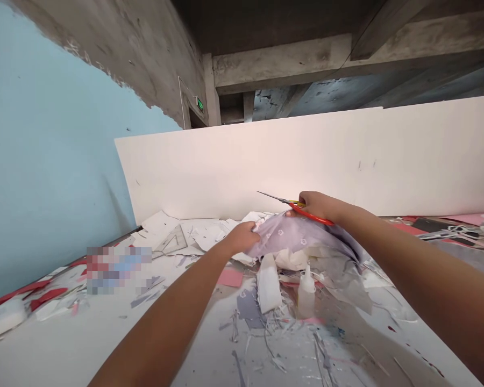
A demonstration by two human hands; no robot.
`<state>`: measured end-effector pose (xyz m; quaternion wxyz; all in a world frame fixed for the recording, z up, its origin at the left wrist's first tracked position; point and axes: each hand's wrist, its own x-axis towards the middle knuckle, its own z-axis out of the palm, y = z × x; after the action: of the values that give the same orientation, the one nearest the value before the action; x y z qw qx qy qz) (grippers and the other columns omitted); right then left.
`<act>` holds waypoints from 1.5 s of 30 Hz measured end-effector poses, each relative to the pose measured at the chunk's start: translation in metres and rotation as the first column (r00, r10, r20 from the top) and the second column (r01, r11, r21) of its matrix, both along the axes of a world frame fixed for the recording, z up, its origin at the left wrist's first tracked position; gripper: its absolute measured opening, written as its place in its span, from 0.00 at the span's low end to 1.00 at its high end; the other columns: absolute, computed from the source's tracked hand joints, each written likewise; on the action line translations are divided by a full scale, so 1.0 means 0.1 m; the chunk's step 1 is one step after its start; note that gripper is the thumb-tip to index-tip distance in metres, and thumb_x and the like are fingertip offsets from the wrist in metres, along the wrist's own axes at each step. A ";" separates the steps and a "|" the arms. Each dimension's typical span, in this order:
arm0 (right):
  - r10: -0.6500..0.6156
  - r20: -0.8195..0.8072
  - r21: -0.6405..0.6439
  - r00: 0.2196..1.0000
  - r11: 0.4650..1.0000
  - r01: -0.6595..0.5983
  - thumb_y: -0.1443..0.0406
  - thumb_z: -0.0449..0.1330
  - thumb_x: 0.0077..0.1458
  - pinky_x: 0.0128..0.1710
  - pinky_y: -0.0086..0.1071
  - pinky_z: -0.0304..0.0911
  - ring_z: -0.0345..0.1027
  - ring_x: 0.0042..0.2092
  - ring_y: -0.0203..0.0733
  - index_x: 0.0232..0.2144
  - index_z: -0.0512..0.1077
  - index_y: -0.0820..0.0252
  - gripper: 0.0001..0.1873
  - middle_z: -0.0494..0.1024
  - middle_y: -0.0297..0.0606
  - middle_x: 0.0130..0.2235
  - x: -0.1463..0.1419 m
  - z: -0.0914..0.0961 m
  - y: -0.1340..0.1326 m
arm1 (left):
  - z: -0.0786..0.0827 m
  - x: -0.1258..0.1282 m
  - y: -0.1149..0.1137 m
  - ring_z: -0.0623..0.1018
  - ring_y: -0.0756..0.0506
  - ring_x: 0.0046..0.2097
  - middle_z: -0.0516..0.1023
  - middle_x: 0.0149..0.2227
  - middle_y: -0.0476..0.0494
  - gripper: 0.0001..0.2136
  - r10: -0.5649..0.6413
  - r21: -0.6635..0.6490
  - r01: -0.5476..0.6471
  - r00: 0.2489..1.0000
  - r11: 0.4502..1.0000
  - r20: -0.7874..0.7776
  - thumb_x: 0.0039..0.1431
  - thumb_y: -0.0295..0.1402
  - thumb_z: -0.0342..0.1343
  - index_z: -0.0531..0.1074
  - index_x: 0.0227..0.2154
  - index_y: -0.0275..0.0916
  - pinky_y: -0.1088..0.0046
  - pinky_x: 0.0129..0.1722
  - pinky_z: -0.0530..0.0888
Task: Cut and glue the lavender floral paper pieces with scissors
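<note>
A translucent squeeze bottle (306,293) is standing on the paper-strewn bench (64,349) at 12 o'clock, just below the lilac floral fabric (302,239). The left hand (242,238) is pinching that fabric's edge, while the right hand (318,207) is clenching red-handled scissors (294,204) at 1 o'clock, their blades pointing toward a white board (306,161).

Even, flat light fell on the white board (306,161) and paper-strewn table (44,344), while the concrete ceiling (290,32) at top stayed dim. A soft shadow lay on the blue wall (52,161) at left. Wide-angle distortion bowed the frame's edges, a pixelated patch (119,270) blurred the table's left part, and the right forearm (427,285) cast a faint shadow.
</note>
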<state>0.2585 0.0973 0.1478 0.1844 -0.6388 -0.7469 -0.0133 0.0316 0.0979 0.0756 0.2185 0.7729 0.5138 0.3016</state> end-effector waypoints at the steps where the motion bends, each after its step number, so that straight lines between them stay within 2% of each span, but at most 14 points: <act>1: -0.009 0.001 -0.007 1.000 1.000 0.009 0.42 0.56 0.36 0.26 0.33 0.57 0.67 0.33 0.48 0.28 0.63 0.59 0.28 0.73 0.44 0.33 0.01 0.02 -0.02 | 0.06 -0.06 0.00 0.71 0.45 0.33 0.72 0.32 0.46 0.08 -0.007 -0.015 0.008 1.000 1.000 0.005 0.42 0.31 0.48 0.68 0.28 0.40 0.74 0.27 0.65; 7: 0.005 0.029 -0.079 1.000 0.997 -0.003 0.41 0.57 0.34 0.27 0.34 0.58 0.68 0.34 0.50 0.29 0.65 0.59 0.30 0.74 0.45 0.35 0.05 0.09 -0.11 | 0.34 -0.36 -0.06 0.71 0.49 0.30 0.72 0.27 0.49 0.05 -0.045 -0.080 0.048 0.998 0.996 0.035 0.43 0.33 0.49 0.68 0.24 0.40 0.76 0.26 0.65; 12: 0.021 0.042 -0.146 0.999 0.989 -0.015 0.40 0.57 0.33 0.26 0.36 0.59 0.69 0.33 0.51 0.30 0.68 0.59 0.32 0.75 0.47 0.36 0.11 0.08 -0.07 | 0.38 -0.46 -0.02 0.71 0.51 0.28 0.72 0.28 0.51 0.07 -0.061 -0.131 0.078 0.989 0.988 0.132 0.45 0.37 0.51 0.67 0.28 0.42 0.77 0.27 0.66; 15: 0.026 0.062 -0.159 0.998 0.987 -0.016 0.42 0.59 0.32 0.27 0.36 0.59 0.69 0.35 0.51 0.30 0.69 0.59 0.30 0.76 0.46 0.35 0.11 -0.04 0.00 | 0.24 -0.50 0.08 0.71 0.52 0.26 0.71 0.25 0.51 0.09 -0.047 -0.197 0.078 0.987 0.977 0.156 0.45 0.39 0.53 0.65 0.27 0.41 0.77 0.25 0.66; 18: 0.038 0.083 -0.173 0.996 0.985 -0.023 0.44 0.61 0.32 0.28 0.35 0.59 0.69 0.35 0.50 0.30 0.69 0.60 0.29 0.76 0.45 0.36 0.06 -0.27 0.10 | -0.01 -0.49 0.18 0.71 0.53 0.24 0.69 0.24 0.51 0.11 0.000 -0.237 0.044 0.984 0.971 0.180 0.45 0.41 0.54 0.65 0.28 0.39 0.79 0.23 0.63; 23: 0.003 0.111 -0.160 0.994 0.987 0.015 0.45 0.62 0.29 0.29 0.36 0.59 0.69 0.38 0.55 0.33 0.69 0.63 0.33 0.74 0.52 0.39 -0.02 -0.62 0.30 | -0.35 -0.41 0.27 0.69 0.53 0.25 0.69 0.25 0.50 0.11 0.123 -0.304 -0.043 0.961 0.952 0.248 0.43 0.34 0.56 0.65 0.32 0.39 0.81 0.21 0.62; 26: -0.005 0.098 -0.163 0.995 0.986 0.021 0.46 0.63 0.27 0.29 0.35 0.59 0.69 0.37 0.54 0.33 0.69 0.64 0.33 0.75 0.51 0.37 0.02 -0.67 0.38 | -0.43 -0.38 0.32 0.67 0.54 0.22 0.66 0.22 0.52 0.14 0.190 -0.346 -0.075 0.931 0.935 0.310 0.42 0.31 0.56 0.63 0.35 0.38 0.78 0.22 0.65; 29: -0.021 0.065 -0.148 0.998 0.989 0.030 0.46 0.62 0.29 0.31 0.35 0.59 0.69 0.38 0.53 0.32 0.69 0.64 0.31 0.75 0.50 0.36 0.12 -0.57 0.38 | -0.48 -0.38 0.39 0.64 0.55 0.20 0.62 0.20 0.55 0.16 0.237 -0.359 -0.093 0.894 0.929 0.380 0.43 0.30 0.56 0.61 0.37 0.38 0.77 0.22 0.66; 33: -0.058 -0.003 -0.099 0.998 0.993 0.058 0.47 0.60 0.33 0.31 0.35 0.60 0.68 0.37 0.52 0.34 0.67 0.63 0.30 0.75 0.48 0.35 0.27 -0.36 0.21 | -0.53 -0.40 0.47 0.63 0.56 0.20 0.62 0.20 0.56 0.17 0.286 -0.347 -0.133 0.852 0.928 0.439 0.44 0.29 0.56 0.59 0.37 0.38 0.78 0.23 0.66; 36: -0.027 -0.072 -0.082 0.997 0.996 0.021 0.48 0.60 0.35 0.29 0.33 0.60 0.68 0.36 0.49 0.33 0.65 0.60 0.27 0.75 0.43 0.35 0.30 -0.31 -0.09 | -0.57 -0.41 0.48 0.64 0.55 0.20 0.63 0.20 0.54 0.16 0.296 -0.346 -0.144 0.847 0.927 0.442 0.43 0.30 0.58 0.60 0.36 0.37 0.78 0.22 0.66; 38: 0.118 -0.203 -0.098 0.972 0.985 -0.141 0.50 0.61 0.36 0.29 0.31 0.60 0.68 0.36 0.46 0.33 0.62 0.58 0.25 0.75 0.40 0.38 0.26 -0.38 -0.34 | -0.59 -0.40 0.46 0.64 0.55 0.20 0.64 0.20 0.53 0.16 0.306 -0.346 -0.158 0.849 0.925 0.431 0.42 0.31 0.58 0.61 0.35 0.37 0.78 0.21 0.66; 39: 0.123 -0.209 -0.120 0.970 0.981 -0.150 0.51 0.62 0.34 0.28 0.30 0.59 0.68 0.35 0.45 0.32 0.61 0.57 0.24 0.75 0.38 0.36 0.23 -0.44 -0.46 | -0.61 -0.39 0.45 0.64 0.54 0.20 0.64 0.20 0.53 0.16 0.315 -0.343 -0.171 0.849 0.924 0.424 0.42 0.32 0.58 0.61 0.35 0.37 0.78 0.20 0.65; 42: 0.035 -0.159 -0.082 0.987 0.995 -0.048 0.52 0.63 0.30 0.21 0.29 0.54 0.63 0.27 0.42 0.28 0.58 0.55 0.25 0.71 0.33 0.26 0.10 -0.67 -0.74 | -0.66 -0.37 0.43 0.66 0.53 0.21 0.66 0.22 0.51 0.17 0.351 -0.315 -0.231 0.844 0.921 0.406 0.43 0.34 0.57 0.60 0.37 0.37 0.78 0.20 0.65; 45: 0.046 -0.212 -0.038 0.976 0.998 -0.055 0.53 0.63 0.31 0.21 0.28 0.53 0.61 0.25 0.39 0.26 0.56 0.55 0.24 0.69 0.32 0.25 -0.01 -0.87 -0.83 | -0.68 -0.35 0.42 0.69 0.52 0.24 0.69 0.29 0.47 0.18 0.369 -0.258 -0.283 0.840 0.924 0.397 0.45 0.36 0.56 0.59 0.38 0.38 0.77 0.21 0.67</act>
<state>0.2577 0.0147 0.0607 0.2492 -0.6211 -0.7392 0.0755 -0.0039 0.1395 0.0075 0.3460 0.5614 0.6019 0.4504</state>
